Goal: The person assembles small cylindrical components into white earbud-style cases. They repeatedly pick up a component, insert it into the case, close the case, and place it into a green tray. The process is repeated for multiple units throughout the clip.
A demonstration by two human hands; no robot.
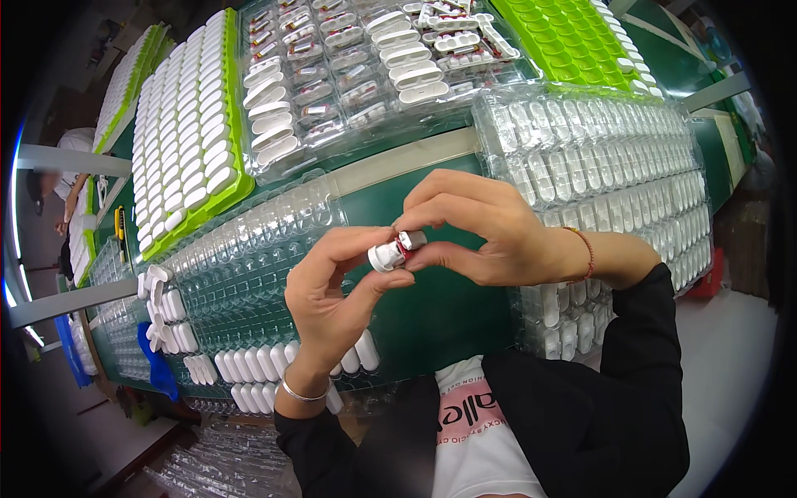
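Both my hands meet above the green table, pinching one small part between the fingertips. My left hand [332, 278] holds a white plastic inner frame [383, 257] with a rounded end, between thumb and index finger. My right hand [490, 232] grips the other end, where a silvery block [412, 240] with a bit of red beside it shows. Whether the silvery block is fixed in the frame I cannot tell, as my fingers cover part of it. Below my left wrist, white oval shells [257, 363] stand in rows in a clear tray.
A clear blister tray [249, 241] lies left of my hands. Stacked clear trays [598, 158] of white shells stand right. Behind are a tray of white cases and wired parts [340, 83], and lime-green trays [241, 158] [564, 41]. A yellow cutter [121, 228] lies far left; another person [70, 191] is beyond.
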